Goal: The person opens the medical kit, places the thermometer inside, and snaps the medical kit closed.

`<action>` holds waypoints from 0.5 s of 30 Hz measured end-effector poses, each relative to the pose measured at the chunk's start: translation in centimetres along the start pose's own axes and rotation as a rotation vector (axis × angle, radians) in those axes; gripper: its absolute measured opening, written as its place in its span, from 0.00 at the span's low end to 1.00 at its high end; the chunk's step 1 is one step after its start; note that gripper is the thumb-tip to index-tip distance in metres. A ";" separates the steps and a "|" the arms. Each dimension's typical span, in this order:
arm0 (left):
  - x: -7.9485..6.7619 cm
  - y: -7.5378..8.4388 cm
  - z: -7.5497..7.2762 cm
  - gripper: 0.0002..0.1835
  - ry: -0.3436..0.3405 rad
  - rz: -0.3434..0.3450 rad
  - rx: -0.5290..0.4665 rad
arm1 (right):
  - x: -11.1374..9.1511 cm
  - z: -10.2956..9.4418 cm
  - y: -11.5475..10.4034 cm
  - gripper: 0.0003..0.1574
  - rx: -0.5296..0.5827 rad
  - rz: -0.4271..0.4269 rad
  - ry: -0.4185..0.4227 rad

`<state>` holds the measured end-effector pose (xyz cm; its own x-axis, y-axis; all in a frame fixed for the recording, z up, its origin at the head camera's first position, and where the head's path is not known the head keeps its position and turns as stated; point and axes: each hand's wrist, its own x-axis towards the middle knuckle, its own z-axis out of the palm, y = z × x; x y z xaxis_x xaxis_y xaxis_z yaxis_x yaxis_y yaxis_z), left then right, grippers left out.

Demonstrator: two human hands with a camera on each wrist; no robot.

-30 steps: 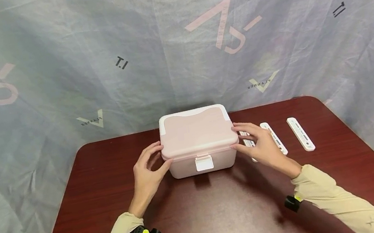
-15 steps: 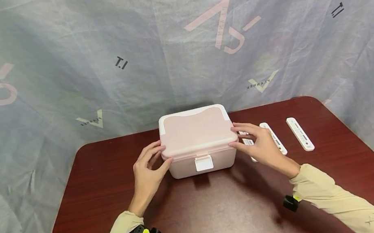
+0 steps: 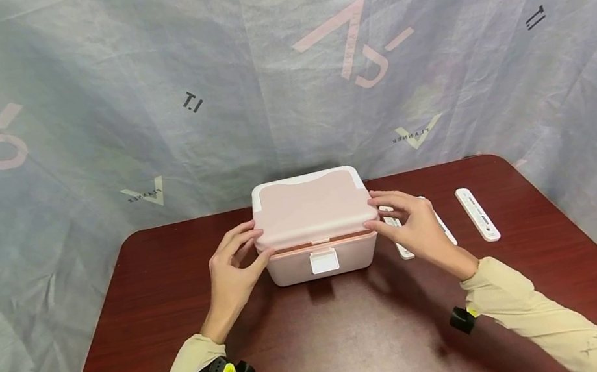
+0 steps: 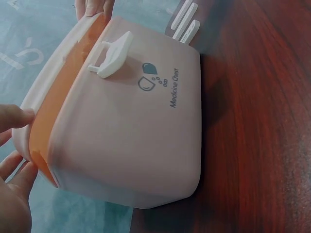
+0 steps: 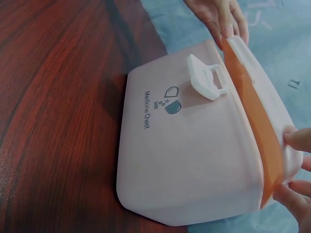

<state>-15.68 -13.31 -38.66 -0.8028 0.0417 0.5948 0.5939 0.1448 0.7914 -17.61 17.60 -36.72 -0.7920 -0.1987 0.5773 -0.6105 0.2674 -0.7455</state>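
A pale pink medicine chest stands at the table's far side, its white front latch flipped outward. Its lid is raised slightly at the front, and an orange band shows in the gap. My left hand grips the lid's left front corner, thumb at the front and fingers along the side. At the opposite corner my right hand holds the lid the same way. "Medicine Chest" lettering and a capsule picture mark the front in both wrist views. The chest's inside is hidden.
Right of the chest lie three slim white strips: one beside it, a second partly behind my right hand, a third farther right. A grey printed cloth hangs behind the dark red wooden table.
The lid's front edge has risen from closed to slightly raised, uncovering an orange strip. Both hands have moved up a little with it. The chest's body stays in place.
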 end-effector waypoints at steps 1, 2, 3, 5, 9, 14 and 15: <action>0.0 0.0 0.0 0.19 -0.002 -0.001 -0.003 | 0.0 0.0 0.3 0.22 0.006 -0.010 0.001; 0.1 0.0 0.0 0.19 -0.003 -0.002 -0.007 | 0.0 -0.1 0.3 0.22 0.004 -0.013 0.003; 0.1 0.0 0.0 0.19 -0.002 -0.004 -0.012 | 0.0 -0.1 0.4 0.22 0.006 -0.014 0.005; 0.1 0.0 0.0 0.19 -0.001 -0.006 -0.016 | 0.1 -0.2 0.2 0.22 0.005 -0.006 0.004; 0.2 0.0 0.0 0.19 0.003 -0.006 -0.016 | 0.3 -0.3 -0.6 0.22 0.001 0.022 -0.002; 0.4 0.3 0.0 0.19 0.011 -0.008 -0.017 | 0.5 -0.4 -1.0 0.22 -0.005 0.025 -0.016; 0.5 0.3 0.0 0.19 0.012 -0.009 -0.018 | 0.5 -0.4 -0.9 0.23 -0.005 0.021 -0.017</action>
<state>-15.84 -13.27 -38.12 -0.8073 0.0283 0.5895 0.5878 0.1276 0.7988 -17.48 17.67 -35.61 -0.8046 -0.2089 0.5558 -0.5938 0.2763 -0.7557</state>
